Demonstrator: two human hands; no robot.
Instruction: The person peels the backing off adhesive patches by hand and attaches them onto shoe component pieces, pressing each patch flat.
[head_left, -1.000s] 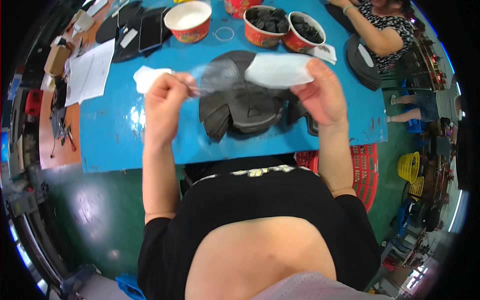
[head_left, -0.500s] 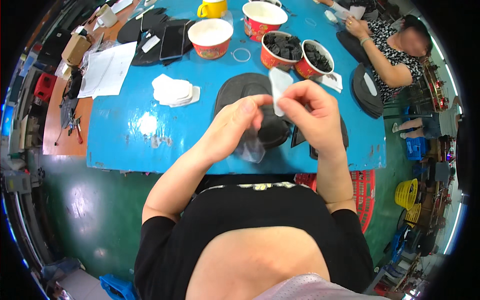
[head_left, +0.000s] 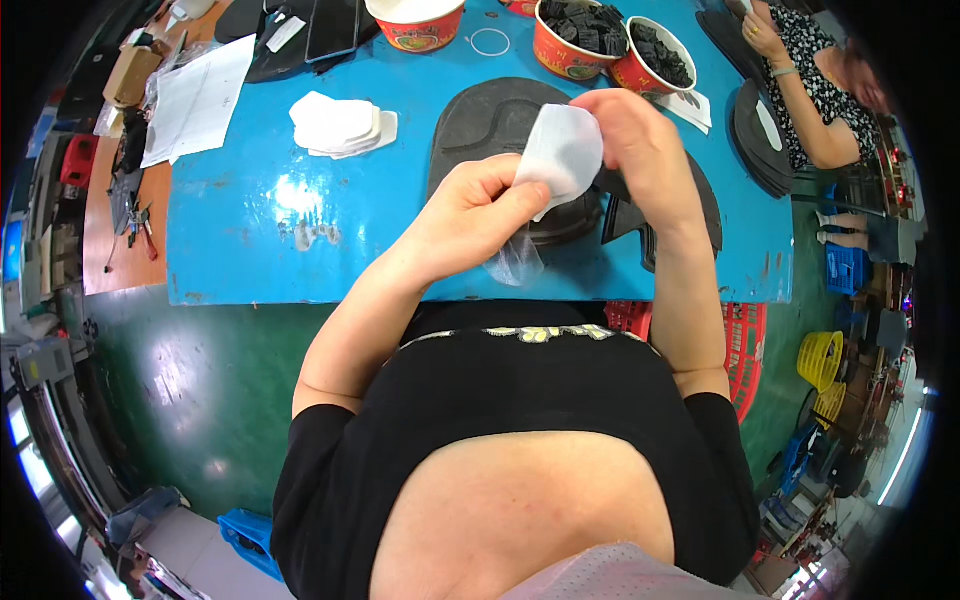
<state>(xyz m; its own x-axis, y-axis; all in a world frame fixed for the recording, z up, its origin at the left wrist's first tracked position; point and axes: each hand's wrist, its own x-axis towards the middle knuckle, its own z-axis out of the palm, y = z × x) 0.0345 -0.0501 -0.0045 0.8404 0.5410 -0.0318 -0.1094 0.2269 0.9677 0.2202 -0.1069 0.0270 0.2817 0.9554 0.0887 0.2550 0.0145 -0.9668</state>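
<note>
A thin white rounded sheet piece [head_left: 562, 150] is pinched between the thumb and fingers of my left hand [head_left: 480, 215]. At its upper right edge is my right hand [head_left: 645, 150], fingers curled and blurred; whether they grip the edge I cannot tell. Beneath both hands lie black sole-shaped pieces [head_left: 478, 112], partly hidden. A crumpled piece of clear plastic film [head_left: 515, 262] sits below my left hand. To the left is a small stack of similar white sheet pieces [head_left: 335, 125]. Further black pieces [head_left: 708, 205] lie beside my right wrist.
Two paper tubs of small black pieces [head_left: 582, 62] [head_left: 630, 75] stand beyond my hands, with a red-and-white tub [head_left: 415, 30] left of them. Paper sheets [head_left: 205, 100] and a phone [head_left: 332, 28] lie at left. A co-worker [head_left: 825, 90] sits at the right, near stacked black pieces [head_left: 757, 140].
The white sheet piece has turned from nearly edge-on to face-on and is now in my left hand's pinch. My right hand has moved to its upper edge. The whole view has shifted toward me.
</note>
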